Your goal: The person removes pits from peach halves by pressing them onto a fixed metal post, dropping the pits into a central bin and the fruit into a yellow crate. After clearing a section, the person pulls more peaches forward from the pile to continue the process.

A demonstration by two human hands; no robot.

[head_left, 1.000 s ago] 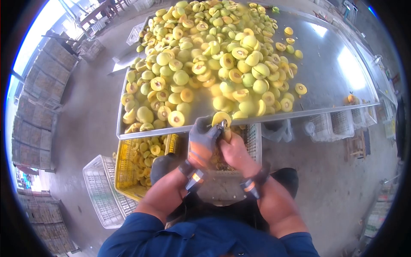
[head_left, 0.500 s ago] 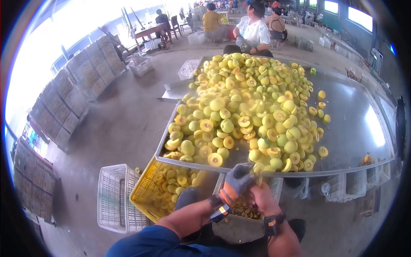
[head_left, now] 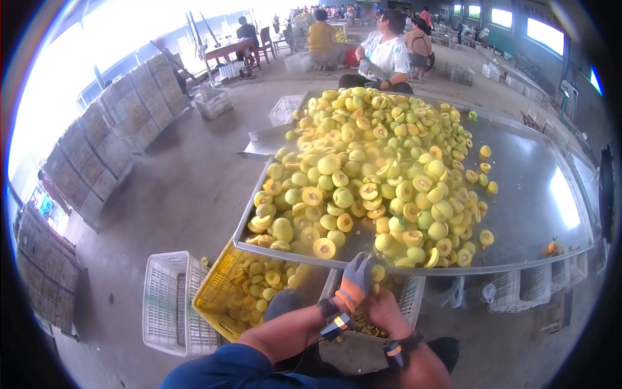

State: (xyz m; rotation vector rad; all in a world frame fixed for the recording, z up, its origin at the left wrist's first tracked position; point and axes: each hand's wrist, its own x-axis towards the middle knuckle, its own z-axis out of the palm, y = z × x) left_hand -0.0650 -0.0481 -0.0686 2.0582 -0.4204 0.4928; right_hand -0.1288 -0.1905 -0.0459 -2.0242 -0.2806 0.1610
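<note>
My left hand (head_left: 356, 277), in a grey and orange glove, pinches a yellow peach half (head_left: 378, 272) just below the metal table's front edge. Close against it is my bare right hand (head_left: 387, 312), its fingers curled; whatever they hold is hidden. Both hands are over a white crate (head_left: 410, 299) with dark scraps inside. In front of them a big heap of halved yellow-green peaches (head_left: 382, 168) covers much of the metal table (head_left: 525, 188).
A yellow crate (head_left: 214, 285) of peach halves stands left of my knees, beside a white crate (head_left: 165, 301). More white crates (head_left: 518, 288) sit under the table's right side. A co-worker (head_left: 385, 55) sits at the far end. Stacked crates (head_left: 97, 142) line the left.
My right hand has moved down and slightly left, beneath the left hand. The peach half now shows more clearly in my left fingers. The co-worker's hands have shifted.
</note>
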